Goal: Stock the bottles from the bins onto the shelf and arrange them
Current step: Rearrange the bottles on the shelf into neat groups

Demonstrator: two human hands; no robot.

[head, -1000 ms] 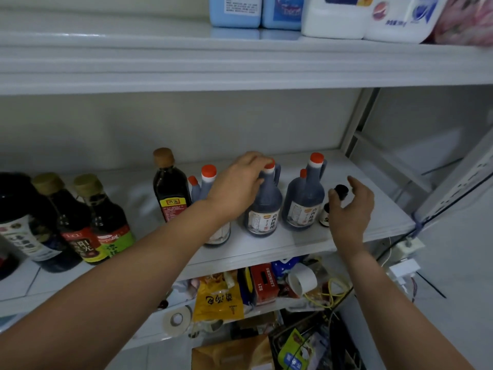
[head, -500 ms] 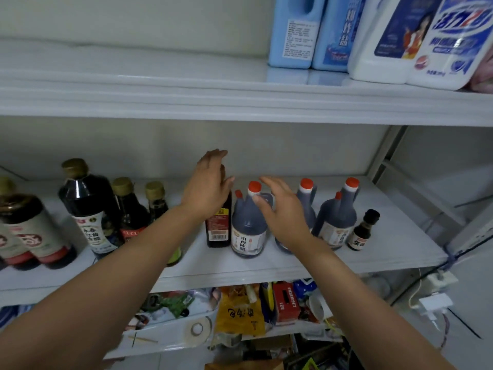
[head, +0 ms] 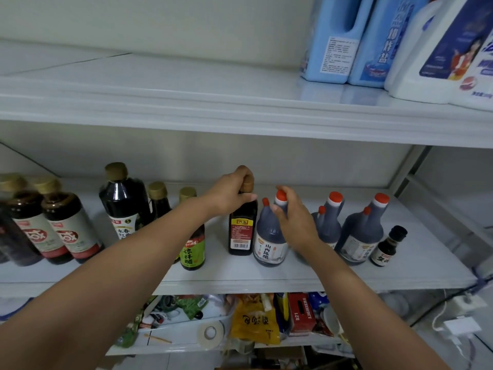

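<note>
White middle shelf (head: 234,276), glossy boards, pale wall behind. At the left end stand two red-label bottles (head: 70,231) side by side, with brownish caps. Next right is a tall dark bottle (head: 123,206) toward the back edge, with a small gold-cap bottle (head: 159,202) just beside it. A green-label bottle (head: 192,249) sits nearer the front edge, partly behind the left forearm. Left hand (head: 230,194) — fingers curled over the cap and neck of the square dark bottle (head: 241,231), which is upright mid-shelf with its barcode facing out. Just beside it on the right is the vinegar jug (head: 268,244). Right hand (head: 294,218) wraps the jug's neck under the orange cap, thumb in front. Two more orange-cap jugs (head: 364,233) stand further right, then a tiny black-cap bottle (head: 389,245) near the right front corner. Upper shelf (head: 186,86) carries blue and white detergent jugs (head: 346,41) at its right end. Lower shelf (head: 165,349) is cluttered — tape roll (head: 212,333), yellow bag (head: 254,321), red box (head: 301,313). A white adapter (head: 462,327) with cables sits below the right front corner.
</note>
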